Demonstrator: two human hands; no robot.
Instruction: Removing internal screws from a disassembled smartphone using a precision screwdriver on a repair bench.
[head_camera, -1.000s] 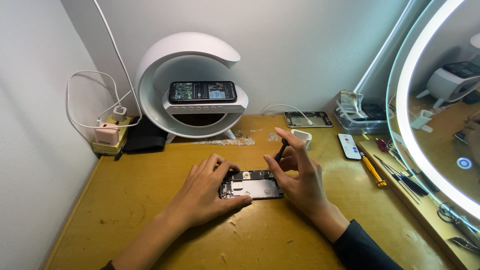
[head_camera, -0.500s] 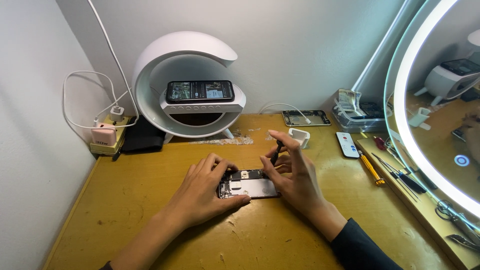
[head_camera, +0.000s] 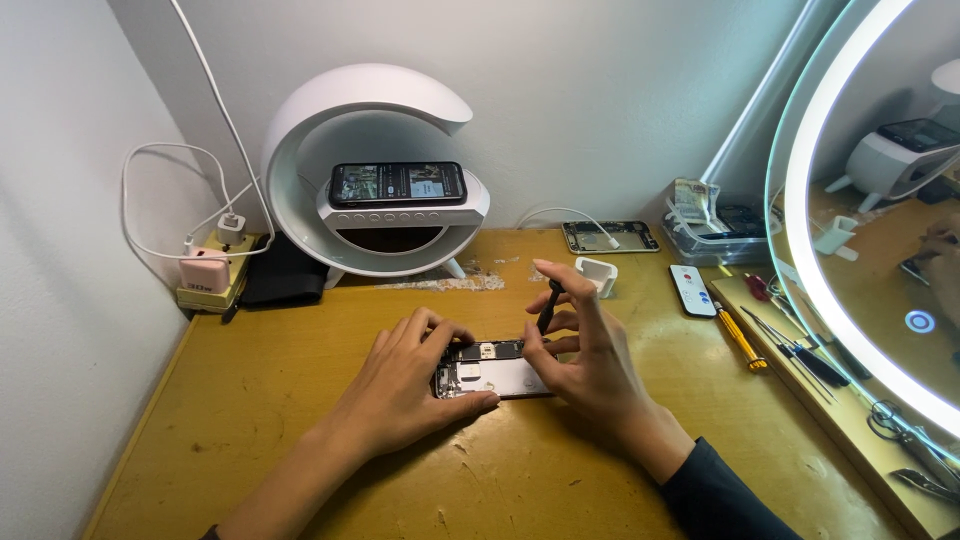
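An opened phone (head_camera: 490, 368) lies face down on the yellow wooden desk (head_camera: 300, 470), its circuit boards and battery exposed. My left hand (head_camera: 410, 385) rests flat on the phone's left end and steadies it. My right hand (head_camera: 585, 355) pinches a small black screwdriver (head_camera: 546, 308) held nearly upright, its tip down at the phone's top right area. The right fingers cover the phone's right end.
A white crescent-shaped stand (head_camera: 370, 170) carries a lit phone (head_camera: 398, 183) at the back. A power strip with chargers (head_camera: 212, 275) sits back left. Another opened phone (head_camera: 610, 237), a small white holder (head_camera: 598, 274), a white remote (head_camera: 691, 290), screwdrivers (head_camera: 740, 340) and a lit round mirror (head_camera: 870, 230) stand to the right.
My right hand has shifted slightly left and down over the phone with the screwdriver. The view has drifted a little; the left hand stays put.
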